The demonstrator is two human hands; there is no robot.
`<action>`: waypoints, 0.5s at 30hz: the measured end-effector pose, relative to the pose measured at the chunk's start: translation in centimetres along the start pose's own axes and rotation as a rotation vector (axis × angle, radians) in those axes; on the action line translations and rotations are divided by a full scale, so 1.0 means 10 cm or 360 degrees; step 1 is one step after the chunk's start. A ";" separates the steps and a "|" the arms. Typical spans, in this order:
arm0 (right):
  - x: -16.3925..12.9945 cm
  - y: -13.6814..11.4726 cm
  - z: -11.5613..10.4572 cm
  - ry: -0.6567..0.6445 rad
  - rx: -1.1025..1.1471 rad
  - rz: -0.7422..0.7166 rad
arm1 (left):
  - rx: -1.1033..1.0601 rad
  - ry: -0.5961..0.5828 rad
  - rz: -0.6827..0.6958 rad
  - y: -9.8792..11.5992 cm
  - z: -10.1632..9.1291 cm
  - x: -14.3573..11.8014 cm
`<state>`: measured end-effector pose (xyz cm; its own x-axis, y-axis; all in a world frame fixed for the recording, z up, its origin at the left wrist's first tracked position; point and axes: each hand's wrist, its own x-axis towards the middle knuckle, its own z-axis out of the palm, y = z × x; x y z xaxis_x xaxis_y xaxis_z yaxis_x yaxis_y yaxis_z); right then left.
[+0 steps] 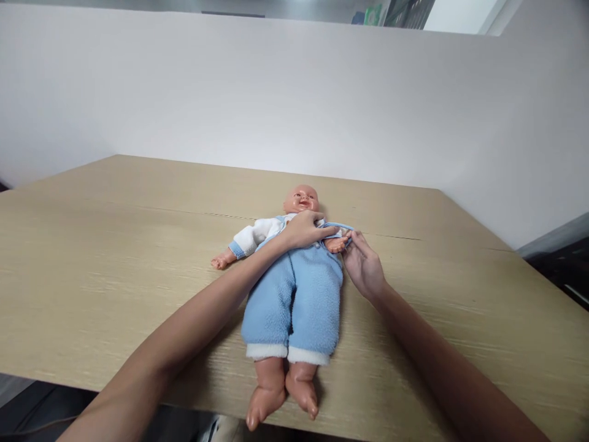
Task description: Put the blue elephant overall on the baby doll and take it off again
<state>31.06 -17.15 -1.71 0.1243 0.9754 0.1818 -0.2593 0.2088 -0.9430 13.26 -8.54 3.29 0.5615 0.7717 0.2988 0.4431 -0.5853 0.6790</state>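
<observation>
A baby doll (294,294) lies on its back, head away from me, in blue fleece trousers (317,288) and a white top with blue cuffs. Its sleeve on my left (253,236) covers that arm down to the wrist. My left hand (306,230) reaches across the doll's chest, its fingers closed on the clothing by the shoulder on my right. Beside the doll's small hand (335,245), my right hand (363,261) pinches the blue-edged cloth (340,226), which is drawn out to the right. My fingers partly hide the cloth and the doll's chest.
The doll rests on a wide wooden table (138,245), its feet near the front edge. A pale wall or partition (276,92) rises behind the table. Dark objects (568,264) stand past the table's right edge.
</observation>
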 end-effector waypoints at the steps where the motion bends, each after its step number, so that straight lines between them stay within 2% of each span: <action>1: 0.01 0.01 -0.02 0.0032 0.0006 0.0014 | -0.0037 -0.0026 -0.0002 -0.01 -0.01 0.00; 3: 0.02 0.05 -0.05 0.0116 -0.0059 0.0026 | -0.0104 -0.0061 -0.0009 -0.02 -0.02 0.01; 6: 0.00 0.11 -0.08 0.0276 -0.0355 -0.0031 | -0.0177 -0.0102 0.0002 -0.06 -0.03 0.03; 8: -0.01 0.14 -0.07 0.0308 -0.0436 -0.0058 | -0.0221 -0.0129 0.0010 -0.09 -0.02 0.05; 11: 0.04 0.19 -0.02 0.0297 -0.0240 0.0011 | -0.0290 -0.0094 0.0014 -0.14 0.00 0.07; 15: 0.26 0.27 0.04 0.0306 -0.0152 0.0085 | -0.0317 0.0112 -0.0058 -0.18 0.04 0.09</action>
<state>30.30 -14.01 -3.63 0.2954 0.9517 0.0833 -0.1796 0.1410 -0.9736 13.29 -6.86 2.04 0.4942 0.8112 0.3127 0.3114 -0.5010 0.8075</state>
